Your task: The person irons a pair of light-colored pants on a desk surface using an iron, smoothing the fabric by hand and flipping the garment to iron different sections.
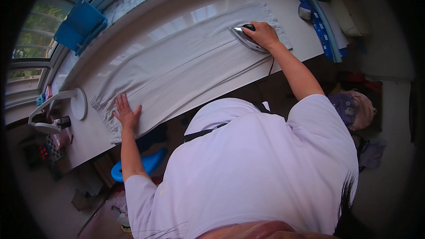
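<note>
A pair of light grey trousers [186,69] lies stretched lengthwise over a white table [89,139], with a gathered elastic waistband [103,116] at the left end. Close to that waistband, my left hand [127,111] rests flat on the cloth with its fingers spread. At the other end, my right hand [264,35] grips the black handle of a clothes iron [247,41]. The iron's shiny metal body sits on the fabric near the right-hand hem, its tip pointing left. Part of the handle is hidden under my fingers. A thin dark cord [271,66] hangs over the front edge below the iron.
A white desk lamp [79,103] stands at the left end beside a dark cup [63,122]. On the stone windowsill [132,3] is a blue plastic holder [80,26]. Blue packages [318,30] lie at the right end. Below the table edge is a blue seat [154,161].
</note>
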`<state>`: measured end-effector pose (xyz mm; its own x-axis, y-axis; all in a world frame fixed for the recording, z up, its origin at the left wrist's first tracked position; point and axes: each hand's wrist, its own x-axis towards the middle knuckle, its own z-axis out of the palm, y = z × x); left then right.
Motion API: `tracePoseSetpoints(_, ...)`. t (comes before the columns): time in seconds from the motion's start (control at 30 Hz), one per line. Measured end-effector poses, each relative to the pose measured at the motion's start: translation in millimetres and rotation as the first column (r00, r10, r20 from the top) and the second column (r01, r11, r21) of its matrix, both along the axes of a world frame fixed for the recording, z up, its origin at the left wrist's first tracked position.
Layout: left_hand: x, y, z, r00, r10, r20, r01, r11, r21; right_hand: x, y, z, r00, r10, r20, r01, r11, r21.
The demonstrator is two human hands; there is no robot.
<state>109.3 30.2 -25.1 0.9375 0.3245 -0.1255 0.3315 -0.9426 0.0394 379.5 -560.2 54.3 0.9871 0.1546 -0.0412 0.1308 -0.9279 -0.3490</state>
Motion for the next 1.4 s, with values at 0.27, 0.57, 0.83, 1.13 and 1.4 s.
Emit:
tracePoseSetpoints(0.27,-2.1,2.6,-1.1,1.000,-0.015,0.005,0.015,1.000,0.012,22.7,-56.7,-7.8,0.997,-0.074,-0.005,0.074,0.997,0.011)
tracePoseSetpoints(0.57,-2.3,2.0,-0.3,0.999,-0.033,0.019,0.033,0.999,0.007,16.1,-78.5,0.2,0.989,-0.136,-0.063,0.142,0.986,0.090)
tracePoseSetpoints(0.83,1.4,-8.9,2.1,1.000,-0.021,0.019,0.020,1.000,0.017,-48.5,-106.8,15.5,0.913,-0.402,0.066,0.324,0.815,0.480)
tracePoseSetpoints(1.13,96.4,-171.8,8.4,0.801,-0.573,0.173,0.596,0.791,-0.138,-151.2,-181.3,72.1,0.842,-0.538,0.037,0.517,0.826,0.224)
tracePoseSetpoints(1.4,215.6,-371.8,1.2,0.594,-0.784,0.182,0.804,0.570,-0.172,-171.9,-228.5,152.3,0.842,-0.536,-0.062,0.537,0.843,0.001)
